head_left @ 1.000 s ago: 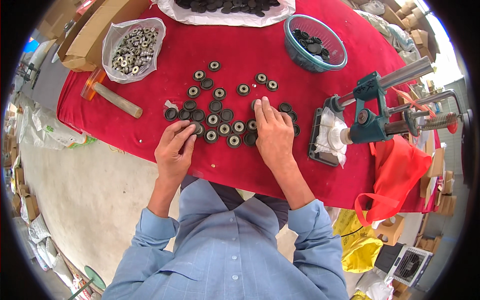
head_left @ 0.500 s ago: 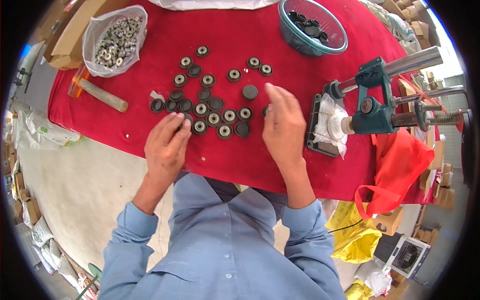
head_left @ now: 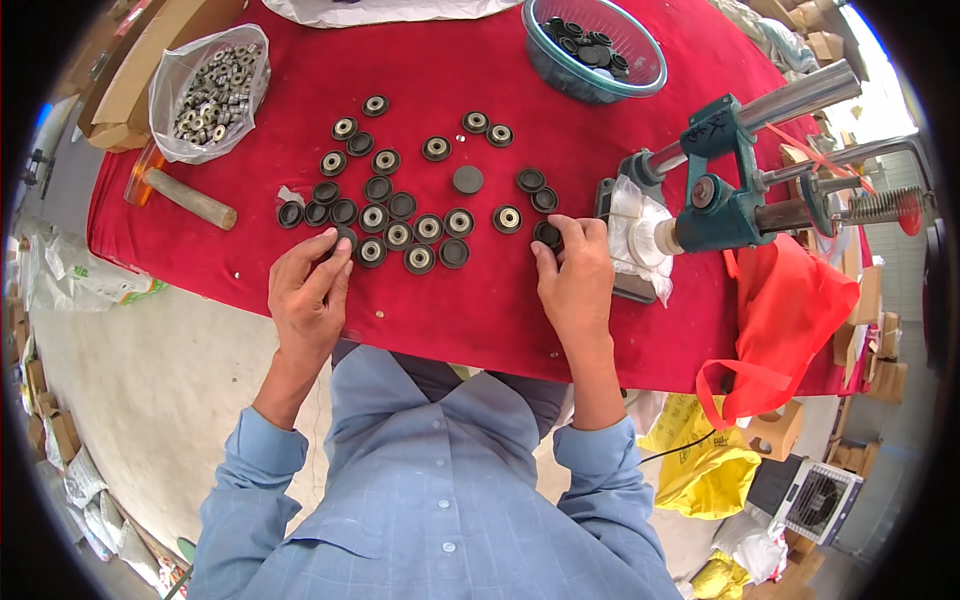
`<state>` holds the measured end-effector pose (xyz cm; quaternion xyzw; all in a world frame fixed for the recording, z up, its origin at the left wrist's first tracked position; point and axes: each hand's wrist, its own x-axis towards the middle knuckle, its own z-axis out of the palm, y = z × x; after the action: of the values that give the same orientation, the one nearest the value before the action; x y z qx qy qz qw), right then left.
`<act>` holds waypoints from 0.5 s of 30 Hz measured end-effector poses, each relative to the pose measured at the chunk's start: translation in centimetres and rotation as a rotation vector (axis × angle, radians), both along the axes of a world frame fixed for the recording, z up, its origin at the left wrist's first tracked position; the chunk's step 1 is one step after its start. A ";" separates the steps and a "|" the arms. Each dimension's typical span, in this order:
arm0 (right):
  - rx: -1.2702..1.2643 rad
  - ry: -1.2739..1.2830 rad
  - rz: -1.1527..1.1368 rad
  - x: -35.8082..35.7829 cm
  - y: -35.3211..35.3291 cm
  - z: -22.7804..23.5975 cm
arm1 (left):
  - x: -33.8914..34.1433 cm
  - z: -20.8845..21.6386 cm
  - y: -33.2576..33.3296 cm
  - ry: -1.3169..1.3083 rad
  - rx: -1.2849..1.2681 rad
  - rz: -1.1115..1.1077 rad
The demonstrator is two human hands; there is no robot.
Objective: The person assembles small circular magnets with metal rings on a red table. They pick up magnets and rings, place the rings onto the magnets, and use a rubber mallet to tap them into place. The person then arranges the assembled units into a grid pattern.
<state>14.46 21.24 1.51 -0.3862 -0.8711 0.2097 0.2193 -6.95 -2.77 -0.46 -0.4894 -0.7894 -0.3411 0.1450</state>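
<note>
My left hand (head_left: 308, 290) has its thumb and fingertips closed around a black round cap (head_left: 345, 237) at the near left of a loose group. My right hand (head_left: 580, 278) pinches another black cap (head_left: 547, 235) by its rim, low over the cloth. Just beyond it lie two empty black caps (head_left: 537, 190), and to its left a cap with a metal bearing (head_left: 507, 218) in its centre. Several more caps between my hands hold bearings, while others are bare. One cap (head_left: 467, 180) lies with its flat face up.
The red cloth (head_left: 450, 310) covers the table. A teal hand press (head_left: 720, 190) stands at right, near a red bag (head_left: 790, 310). Behind are a blue basket (head_left: 655, 75) of black caps and a plastic bag (head_left: 262, 80) of bearings; a wooden rod (head_left: 190, 199) lies at left.
My right hand has come down toward me and now grips a black cap, uncovering caps it hid before. My left hand stays at its cap. The whole view has shifted slightly.
</note>
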 end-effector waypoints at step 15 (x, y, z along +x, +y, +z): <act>-0.222 0.355 0.199 -3.5 -4.1 1.6 | 0.2 -0.5 0.0 -0.125 0.081 0.018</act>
<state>10.95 17.15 3.07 -0.2771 -0.8242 0.3896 0.3034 -6.74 -2.76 -0.97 -0.4537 -0.7869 -0.4012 0.1181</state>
